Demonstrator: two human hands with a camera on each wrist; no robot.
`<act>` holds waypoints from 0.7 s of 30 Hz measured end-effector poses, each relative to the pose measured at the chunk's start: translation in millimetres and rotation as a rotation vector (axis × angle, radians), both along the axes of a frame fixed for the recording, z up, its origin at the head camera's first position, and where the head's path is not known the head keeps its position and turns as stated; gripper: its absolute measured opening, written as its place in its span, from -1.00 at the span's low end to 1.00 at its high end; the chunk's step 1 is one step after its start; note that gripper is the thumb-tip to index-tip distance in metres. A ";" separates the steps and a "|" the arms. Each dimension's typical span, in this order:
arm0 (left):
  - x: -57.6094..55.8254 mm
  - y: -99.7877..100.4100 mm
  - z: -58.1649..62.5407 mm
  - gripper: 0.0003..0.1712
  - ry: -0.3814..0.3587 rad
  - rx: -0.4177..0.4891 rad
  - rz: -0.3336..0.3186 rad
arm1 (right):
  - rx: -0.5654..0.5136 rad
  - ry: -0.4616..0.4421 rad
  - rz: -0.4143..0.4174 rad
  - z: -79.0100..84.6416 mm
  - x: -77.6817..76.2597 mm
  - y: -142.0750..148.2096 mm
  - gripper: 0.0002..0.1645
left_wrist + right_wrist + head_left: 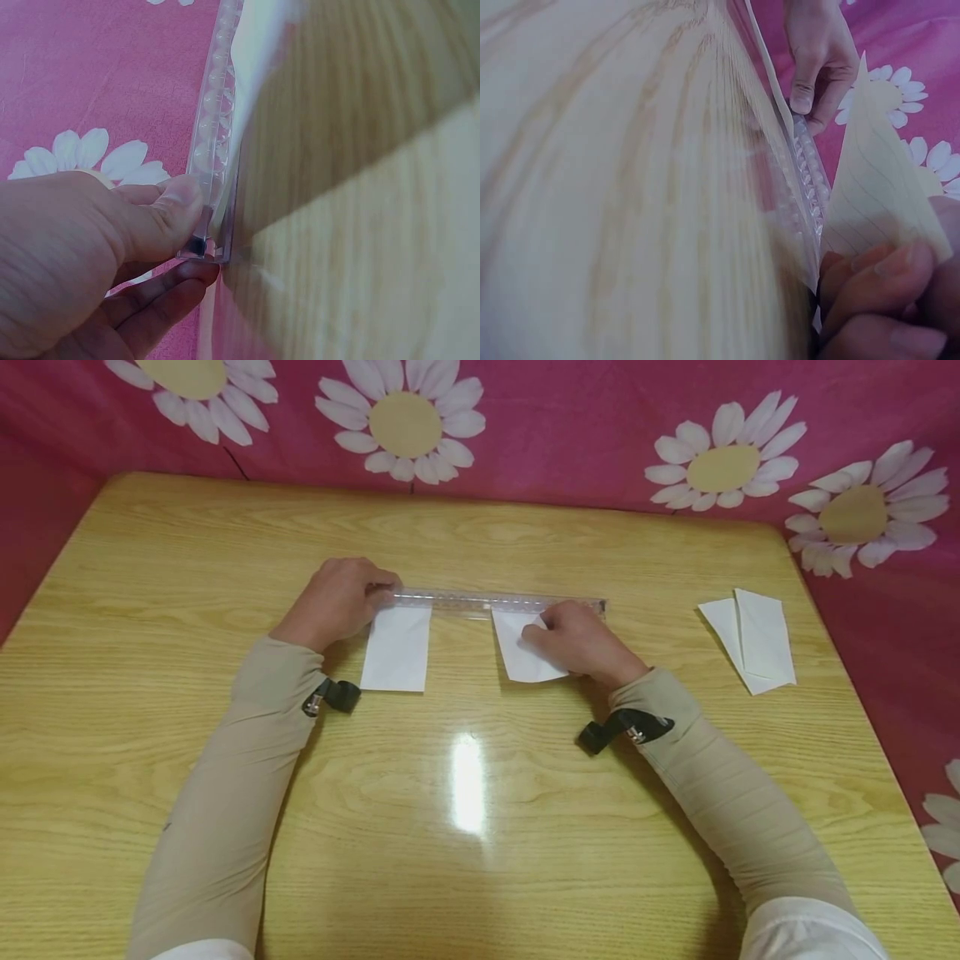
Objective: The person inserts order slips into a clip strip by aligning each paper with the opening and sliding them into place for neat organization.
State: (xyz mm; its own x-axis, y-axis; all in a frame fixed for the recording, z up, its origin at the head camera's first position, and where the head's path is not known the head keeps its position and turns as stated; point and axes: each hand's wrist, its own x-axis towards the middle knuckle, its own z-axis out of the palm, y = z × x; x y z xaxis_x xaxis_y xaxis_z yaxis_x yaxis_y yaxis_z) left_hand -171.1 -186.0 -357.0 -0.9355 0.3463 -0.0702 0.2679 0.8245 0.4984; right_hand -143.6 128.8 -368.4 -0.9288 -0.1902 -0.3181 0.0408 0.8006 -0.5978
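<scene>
A long, narrow clear plastic strip [468, 602] with a row of round bumps or wells lies crosswise near the far side of the table. My left hand [337, 602] grips its left end; in the left wrist view the thumb presses on top, beside a dark end piece. One white paper slip [397, 652] reaches from the strip's near edge towards me, beside that hand. Near the strip's right end, my right hand [581, 639] pinches a second white paper slip [517, 647]. Faint lines show on this raised slip [877, 180] in the right wrist view.
Two more white paper slips [765, 639] overlap on the right of the wood-grain table [375, 810]. A pink cloth [570, 435] with large daisies hangs behind the table's far edge. Dark wrist straps [630, 728] sit on both sleeves.
</scene>
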 end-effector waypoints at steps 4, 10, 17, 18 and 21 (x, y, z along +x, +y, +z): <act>-0.5 0.3 -0.5 -0.66 0.006 0.006 0.000 | -0.003 0.000 -0.001 -0.3 0.0 -0.3 -0.63; -0.5 0.2 -0.6 -0.65 0.011 0.001 -0.001 | -0.014 -0.020 -0.008 1.4 0.6 -1.8 -0.63; 0.3 0.2 0.2 -0.65 0.003 0.004 -0.002 | -0.010 -0.025 -0.002 2.7 0.6 -2.9 -0.64; 0.3 0.1 0.2 -0.65 0.004 0.002 -0.003 | -0.008 -0.023 -0.001 2.7 0.6 -2.9 -0.64; -0.2 0.4 0.1 -0.66 0.005 -0.003 -0.003 | -0.014 -0.026 -0.003 2.4 0.3 -3.0 -0.64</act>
